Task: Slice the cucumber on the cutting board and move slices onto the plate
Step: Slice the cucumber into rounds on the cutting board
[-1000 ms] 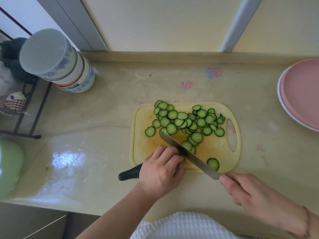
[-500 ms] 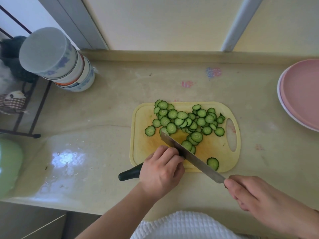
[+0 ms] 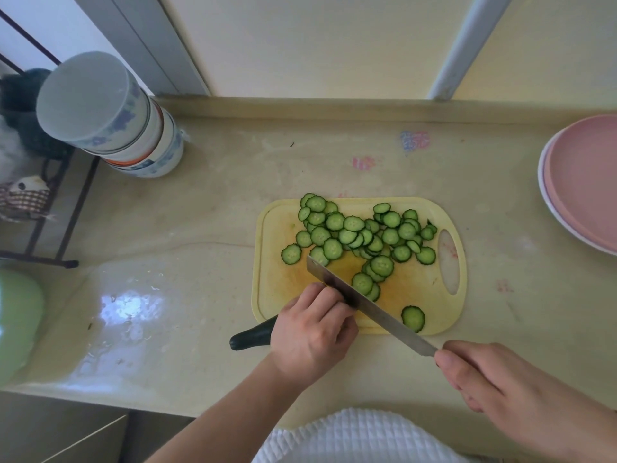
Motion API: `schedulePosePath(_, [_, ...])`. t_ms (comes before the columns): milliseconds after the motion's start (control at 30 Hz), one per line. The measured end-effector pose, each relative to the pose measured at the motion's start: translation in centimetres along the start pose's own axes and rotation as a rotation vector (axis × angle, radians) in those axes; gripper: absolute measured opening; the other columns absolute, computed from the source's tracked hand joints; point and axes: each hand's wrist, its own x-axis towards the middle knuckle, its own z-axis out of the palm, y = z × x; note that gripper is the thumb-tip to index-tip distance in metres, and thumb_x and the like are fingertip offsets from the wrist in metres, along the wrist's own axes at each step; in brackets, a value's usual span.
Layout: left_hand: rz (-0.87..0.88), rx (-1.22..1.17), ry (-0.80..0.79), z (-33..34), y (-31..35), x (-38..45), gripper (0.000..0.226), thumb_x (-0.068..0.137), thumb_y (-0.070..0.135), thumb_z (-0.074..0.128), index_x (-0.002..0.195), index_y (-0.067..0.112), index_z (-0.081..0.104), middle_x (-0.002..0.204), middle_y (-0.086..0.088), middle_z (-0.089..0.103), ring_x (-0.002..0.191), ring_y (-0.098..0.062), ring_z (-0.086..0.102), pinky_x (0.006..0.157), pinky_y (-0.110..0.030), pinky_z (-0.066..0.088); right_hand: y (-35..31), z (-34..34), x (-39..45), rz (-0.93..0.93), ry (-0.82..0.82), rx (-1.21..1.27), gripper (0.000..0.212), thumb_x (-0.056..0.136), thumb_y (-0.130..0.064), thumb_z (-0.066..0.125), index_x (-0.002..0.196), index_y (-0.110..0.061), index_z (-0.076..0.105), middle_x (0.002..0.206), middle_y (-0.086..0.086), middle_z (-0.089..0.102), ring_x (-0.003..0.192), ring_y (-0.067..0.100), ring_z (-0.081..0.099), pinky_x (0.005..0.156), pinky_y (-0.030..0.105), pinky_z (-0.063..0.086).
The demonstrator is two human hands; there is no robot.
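Counter (image 3: pixel 233 202), pale and glossy, fills most of the view and bears everything else. Plate (image 3: pixel 581 182), pink, lies at the far right edge, partly cut off by the frame, well apart from the board and with no slices on it. Bowls (image 3: pixel 110 118), stacked upside down, stand at the counter's far left corner. Board (image 3: pixel 277 282), yellow with a handle slot at its right end, lies in the middle of the counter. Right hand (image 3: pixel 521 402), at the lower right, has its fingers curled round the knife's handle, which the hand hides. Left hand (image 3: pixel 314 332) sits at the board's near edge, fingers curled down over the cucumber and pinning it, knuckles against the flat of the blade. Knife (image 3: pixel 370 309) runs on a slant from the right hand up and left across the board, its tip among the slices. Slices (image 3: pixel 360 235) lie heaped over the board's far half, overlapping, with a few trailing toward the blade; one slice (image 3: pixel 413 318) lies alone near the board's near edge, just right of the blade. Cucumber (image 3: pixel 250 337), a dark green stub, pokes out from under the left hand, past the board's near left corner and onto the counter.
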Motion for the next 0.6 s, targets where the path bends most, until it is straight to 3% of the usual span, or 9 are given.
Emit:
schedulePosePath(300, [-0.011,0.001,0.008,0.0,0.1,0.1,0.010,0.082,0.005,0.069,0.074,0.012,0.069,0.078,0.000,0.062,0.074,-0.024,0.061,0.056,-0.034,0.049,0.2,1.9,1.9,-0.065,0.068,-0.032,0.068,0.085,-0.080,0.020,0.068,-0.018,0.043,0.055,-0.002,0.045,0.050,0.009,0.041,0.055,0.034,0.039])
schedulePosePath(500, [-0.010,-0.055,-0.037,-0.1,0.1,0.2,0.003,0.080,0.006,0.071,0.078,0.008,0.070,0.084,-0.004,0.065,0.082,-0.027,0.062,0.070,-0.035,0.053,0.1,1.7,2.6,-0.051,0.057,-0.009,0.063,0.087,-0.070,0.025,0.070,-0.012,0.045,0.055,-0.004,0.042,0.050,0.009,0.039,0.054,0.036,0.039])
schedulePosePath(600, [0.022,-0.063,-0.075,-0.3,-0.2,-0.1,0.005,0.084,0.002,0.072,0.083,0.007,0.072,0.090,-0.005,0.067,0.084,-0.026,0.063,0.072,-0.034,0.054,0.0,1.2,2.2,-0.047,0.052,0.030,0.065,0.086,-0.072,0.027,0.069,-0.012,0.043,0.053,-0.006,0.039,0.049,0.007,0.034,0.050,0.029,0.033])
